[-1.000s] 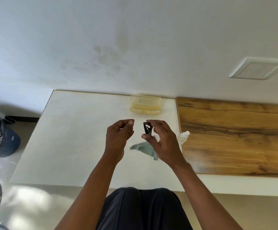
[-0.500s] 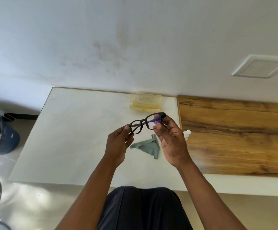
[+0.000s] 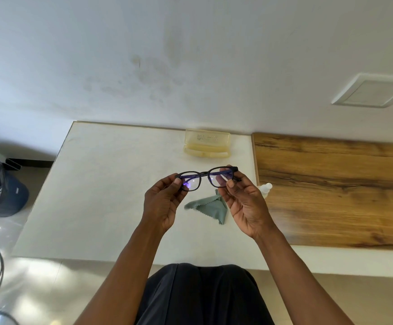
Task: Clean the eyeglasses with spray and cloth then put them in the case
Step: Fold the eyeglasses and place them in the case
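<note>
Black eyeglasses (image 3: 206, 178), grey-green cloth (image 3: 210, 208)

Single head-worn view, forward and down, close over white table (image 3: 101, 195).

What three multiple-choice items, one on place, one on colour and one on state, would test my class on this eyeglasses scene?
1. Where does the cleaning cloth lie?
A. in the case
B. on the white table, below the eyeglasses
C. on the wooden panel

2. What colour is the eyeglass case?
A. pale yellow
B. black
C. red

3. How are the eyeglasses held?
A. by one hand
B. lying on the table
C. by the left hand and right hand, one at each end

Answers: B, the cloth rests on white tabletop; A, its plastic looks yellowish; C, each hand pinches one frame end.
</note>
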`<state>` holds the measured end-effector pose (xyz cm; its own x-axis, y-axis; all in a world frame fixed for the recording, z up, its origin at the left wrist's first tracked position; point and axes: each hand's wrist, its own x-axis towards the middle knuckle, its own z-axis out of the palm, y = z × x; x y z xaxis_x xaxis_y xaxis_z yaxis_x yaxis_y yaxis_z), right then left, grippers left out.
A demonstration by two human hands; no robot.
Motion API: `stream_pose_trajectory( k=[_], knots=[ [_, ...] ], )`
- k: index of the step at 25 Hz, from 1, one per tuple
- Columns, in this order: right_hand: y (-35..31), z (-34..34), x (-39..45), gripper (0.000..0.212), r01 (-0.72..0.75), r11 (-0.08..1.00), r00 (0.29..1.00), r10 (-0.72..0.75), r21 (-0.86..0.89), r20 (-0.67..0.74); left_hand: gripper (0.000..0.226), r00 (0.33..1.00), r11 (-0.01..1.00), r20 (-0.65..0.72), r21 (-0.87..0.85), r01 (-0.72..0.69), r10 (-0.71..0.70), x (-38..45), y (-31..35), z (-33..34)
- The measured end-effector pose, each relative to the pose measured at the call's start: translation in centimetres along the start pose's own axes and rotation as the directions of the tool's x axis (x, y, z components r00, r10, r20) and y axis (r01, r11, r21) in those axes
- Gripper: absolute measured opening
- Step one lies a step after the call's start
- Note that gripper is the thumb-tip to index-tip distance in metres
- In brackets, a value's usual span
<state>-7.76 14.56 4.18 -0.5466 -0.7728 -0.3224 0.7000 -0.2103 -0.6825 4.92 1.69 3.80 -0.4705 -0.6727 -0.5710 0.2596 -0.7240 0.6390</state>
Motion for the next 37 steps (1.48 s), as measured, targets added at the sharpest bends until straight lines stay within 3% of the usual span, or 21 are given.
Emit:
stream_pose_trajectory(
  k=[3, 7, 12, 19, 28, 33, 37],
  knots=[
    [0.1, -0.1, 0.2, 0.068, 0.015, 0.999, 0.997, -0.019, -0.047, -0.081, 0.012, 1.000, 1.000, -0.020, 0.018, -0.020, 0.021, 0.1, -0.2, -0.1],
    [0.8, -0.5, 0.9, 0.047, 0.028, 0.962, 0.979, -0.082, -0.273, -0.185, 0.013, 0.999, 0.998, -0.032, 0.060, -0.025, 0.027, 0.6, -0.8, -0.4],
    [1.6, -1.7, 1.9, 0.052, -0.008, 0.905, 0.970, -0.097, -0.425, -0.225, 0.017, 0.999, 0.992, -0.042, 0.127, -0.005, 0.011, 1.3, -2.0, -1.1],
    [2.6, -3.1, 4.1, 0.054, -0.061, 0.907, 0.943, -0.084, -0.416, -0.322, 0.020, 0.999, 0.981, -0.050, 0.195, 0.009, 0.001, 3.1, -2.4, -0.5],
    [1.1, -2.0, 8.1, 0.034, -0.066, 0.954, 0.897, -0.071, -0.292, -0.436, 0.022, 0.998, 0.969, -0.050, 0.247, -0.010, 0.023, 6.6, -1.6, 1.7],
    [0.0, -1.4, 11.0, 0.030, -0.069, 0.911, 0.865, -0.148, -0.406, -0.480, 0.024, 0.995, 0.934, -0.057, 0.353, -0.057, 0.082, 9.0, -0.2, 4.1],
    [-0.7, -1.0, 13.1, 0.028, -0.106, 0.848, 0.830, -0.212, -0.519, -0.516, 0.031, 0.978, 0.849, -0.105, 0.519, -0.100, 0.179, 11.1, 0.1, 5.3]
  ],
)
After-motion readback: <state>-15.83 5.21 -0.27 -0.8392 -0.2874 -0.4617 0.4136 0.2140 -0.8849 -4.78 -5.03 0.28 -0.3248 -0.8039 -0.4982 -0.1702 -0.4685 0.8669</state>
